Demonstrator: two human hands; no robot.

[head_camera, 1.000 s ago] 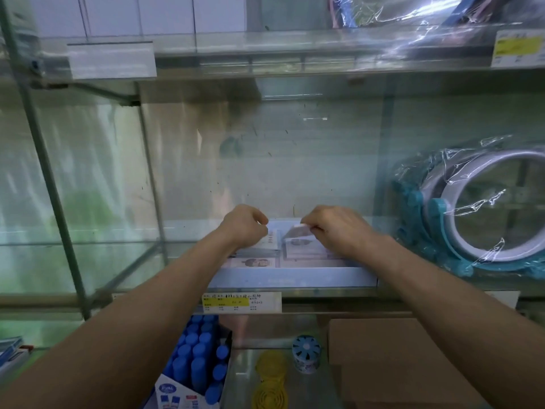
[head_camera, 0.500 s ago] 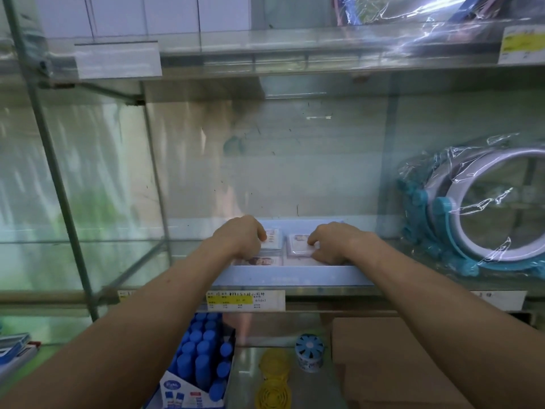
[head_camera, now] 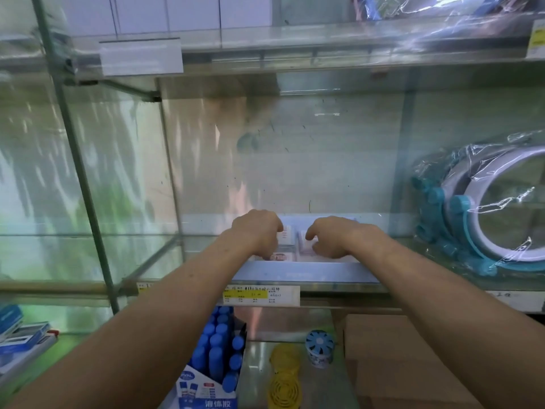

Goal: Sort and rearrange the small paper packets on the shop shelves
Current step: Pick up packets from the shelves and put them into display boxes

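Observation:
Small pale paper packets with a printed picture lie in rows inside a shallow light-blue tray [head_camera: 298, 274] on the glass shelf. One packet [head_camera: 287, 238] shows between my hands, another packet [head_camera: 279, 257] lies at the tray's front. My left hand [head_camera: 257, 234] is curled down over the left stack, its fingertips gripping the stack's edge. My right hand [head_camera: 336, 238] rests over the right row of packets [head_camera: 306, 251], with its fingers bent and apart and the tips touching the top one. Both hands hide most of the packets.
A plastic-wrapped blue and white ring [head_camera: 483, 214] leans on the shelf at the right. A price label [head_camera: 261, 296] hangs on the shelf edge. Below stand a box of blue-capped tubes [head_camera: 216, 352], yellow discs [head_camera: 284, 370], a small round tin [head_camera: 320, 348] and a brown carton [head_camera: 401, 361].
My right hand held a packet up a second ago, then laid it flat in the tray and now rests on it. My left hand stayed on the left stack.

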